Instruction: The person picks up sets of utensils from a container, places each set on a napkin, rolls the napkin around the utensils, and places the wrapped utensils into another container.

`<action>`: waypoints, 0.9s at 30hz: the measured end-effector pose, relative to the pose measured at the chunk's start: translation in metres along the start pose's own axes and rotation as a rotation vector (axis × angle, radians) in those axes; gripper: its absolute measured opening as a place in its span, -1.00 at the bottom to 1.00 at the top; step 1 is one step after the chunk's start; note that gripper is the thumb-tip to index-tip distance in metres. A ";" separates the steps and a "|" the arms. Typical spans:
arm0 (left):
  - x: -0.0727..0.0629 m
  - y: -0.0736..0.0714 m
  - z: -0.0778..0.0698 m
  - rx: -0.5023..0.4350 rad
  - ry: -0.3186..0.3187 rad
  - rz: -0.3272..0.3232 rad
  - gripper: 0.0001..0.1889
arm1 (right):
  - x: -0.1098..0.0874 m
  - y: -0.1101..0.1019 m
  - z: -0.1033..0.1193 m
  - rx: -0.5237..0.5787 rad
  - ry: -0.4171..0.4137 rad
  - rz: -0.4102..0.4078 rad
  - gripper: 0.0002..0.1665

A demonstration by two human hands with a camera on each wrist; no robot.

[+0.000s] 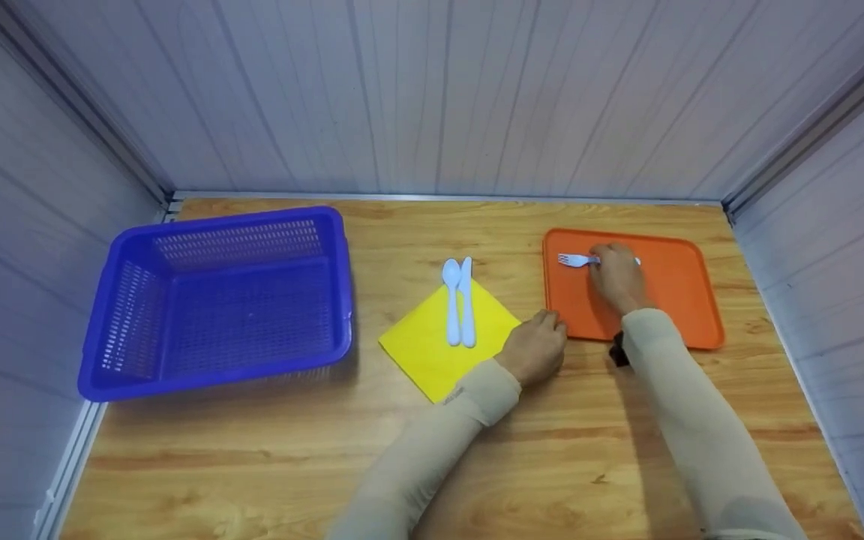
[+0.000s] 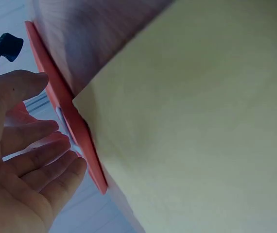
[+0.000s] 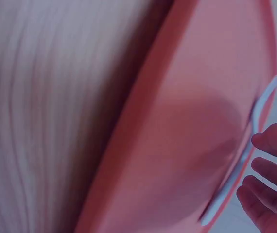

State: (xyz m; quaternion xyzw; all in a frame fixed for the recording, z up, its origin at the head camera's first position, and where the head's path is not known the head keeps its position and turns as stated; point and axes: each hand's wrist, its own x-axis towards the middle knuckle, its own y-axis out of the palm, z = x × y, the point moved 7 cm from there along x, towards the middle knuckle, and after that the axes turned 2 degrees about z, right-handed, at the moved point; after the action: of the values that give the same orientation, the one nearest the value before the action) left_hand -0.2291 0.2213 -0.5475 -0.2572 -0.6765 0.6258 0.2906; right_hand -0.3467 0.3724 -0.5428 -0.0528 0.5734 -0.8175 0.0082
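A white fork (image 1: 578, 260) lies on an orange tray (image 1: 672, 292) at the right. Over its handle is my right hand (image 1: 619, 277); in the right wrist view the thumb (image 3: 269, 138) meets the fork (image 3: 226, 189) while the other fingers stay loosely bent beside it, not wrapped round it. My left hand (image 1: 533, 349) is by the tray's near left corner, beside a yellow napkin (image 1: 421, 341). Its fingers (image 2: 36, 160) are relaxed and hold nothing. On the napkin lie a white spoon (image 1: 452, 300) and a white knife (image 1: 467, 307), side by side.
A blue plastic basket (image 1: 252, 296) with slotted walls stands at the left of the wooden table (image 1: 267, 472). Panelled walls (image 1: 432, 97) enclose the table at the back and both sides. A dark wrist strap piece (image 1: 619, 351) shows under the right cuff.
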 end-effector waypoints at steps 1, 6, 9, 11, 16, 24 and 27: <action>0.000 0.001 -0.001 -0.003 0.000 0.018 -0.69 | -0.001 0.000 -0.001 -0.005 -0.011 -0.006 -0.75; 0.000 0.005 -0.003 -0.034 -0.007 0.072 -0.67 | -0.004 0.001 -0.004 -0.027 -0.058 -0.070 -0.81; -0.001 0.005 -0.003 -0.045 -0.003 0.081 -0.64 | -0.005 0.000 -0.002 -0.046 -0.061 -0.093 -0.83; -0.002 0.005 -0.002 -0.046 0.009 0.079 -0.63 | -0.005 -0.001 0.000 -0.072 -0.058 -0.096 -0.81; -0.008 -0.001 0.005 -0.050 0.024 0.042 -0.59 | -0.002 -0.007 0.019 -0.122 -0.103 -0.107 -0.76; -0.049 -0.021 0.047 -0.155 -0.146 0.016 -0.55 | -0.012 -0.007 0.075 0.037 -0.076 -0.052 -0.82; -0.071 -0.026 0.065 -0.173 -0.220 -0.001 -0.54 | -0.017 0.004 0.097 0.117 -0.026 0.022 -0.83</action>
State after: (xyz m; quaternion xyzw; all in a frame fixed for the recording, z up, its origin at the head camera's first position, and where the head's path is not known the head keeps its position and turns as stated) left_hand -0.2252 0.1233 -0.5297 -0.2109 -0.7558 0.5895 0.1918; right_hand -0.3205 0.2817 -0.5155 -0.0564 0.5249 -0.8489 0.0276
